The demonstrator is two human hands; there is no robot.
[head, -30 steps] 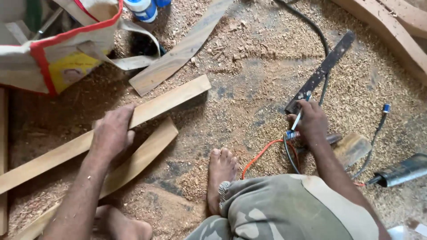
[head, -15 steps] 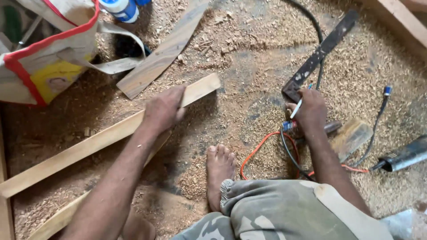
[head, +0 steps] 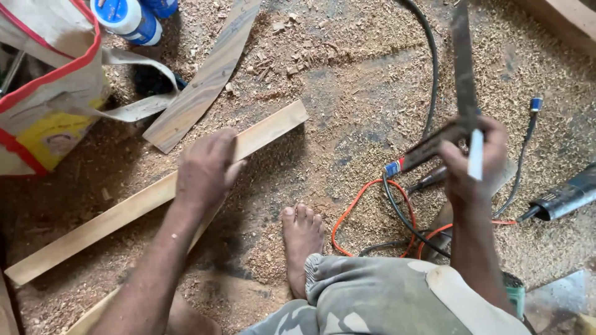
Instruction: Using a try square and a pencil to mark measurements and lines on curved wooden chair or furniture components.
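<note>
My left hand (head: pixel 205 170) presses down on a long pale wooden plank (head: pixel 118 214) that lies slanted across the sawdust floor. My right hand (head: pixel 475 164) holds a carpenter's square (head: pixel 462 62) lifted off the floor. Its dark metal blade points away from me and its stock (head: pixel 422 152) slants down to the left. A white pen (head: pixel 476 155) is pinched in the same hand. My bare foot (head: pixel 301 239) rests between the two hands.
A cloth bag with red trim (head: pixel 43 93) and a blue-and-white bottle (head: pixel 127 18) sit at the top left beside a curved board (head: pixel 205 80). Orange cable (head: pixel 354 211), black cable (head: pixel 428 62) and a dark power tool (head: pixel 568 195) lie on the right.
My right hand has picked the square up off the floor and turned its blade to point away from me. My left hand stays on the plank, slightly further left in view.
</note>
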